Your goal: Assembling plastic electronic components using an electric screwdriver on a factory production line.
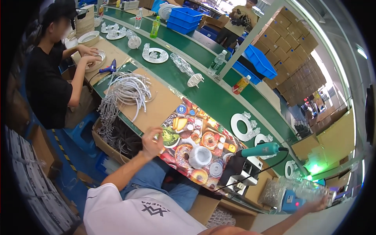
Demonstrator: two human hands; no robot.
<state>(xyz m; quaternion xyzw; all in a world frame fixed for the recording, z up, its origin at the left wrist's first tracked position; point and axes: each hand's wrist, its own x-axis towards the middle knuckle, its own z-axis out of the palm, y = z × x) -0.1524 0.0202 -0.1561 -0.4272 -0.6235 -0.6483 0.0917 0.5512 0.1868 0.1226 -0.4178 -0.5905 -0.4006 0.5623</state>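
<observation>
My left hand (152,143) is raised over the near edge of the bench, beside a brown cardboard sheet (158,98). Its fingers are curled together; whatever they may hold is too small to make out. Far off to the right, my right hand (318,204) grips one end of a long clear plastic piece (303,188), which lies sideways above a small blue box (290,200). A round white part (200,156) sits between my hands on a mat printed with food pictures (197,175).
A teal-handled tool (260,149) with a black cable rests in a stand right of the mat. White cables (127,92) are heaped at left. Along the green conveyor (219,103) are clear parts, white rings (243,127) and bottles (217,62). A co-worker (51,78) sits at left.
</observation>
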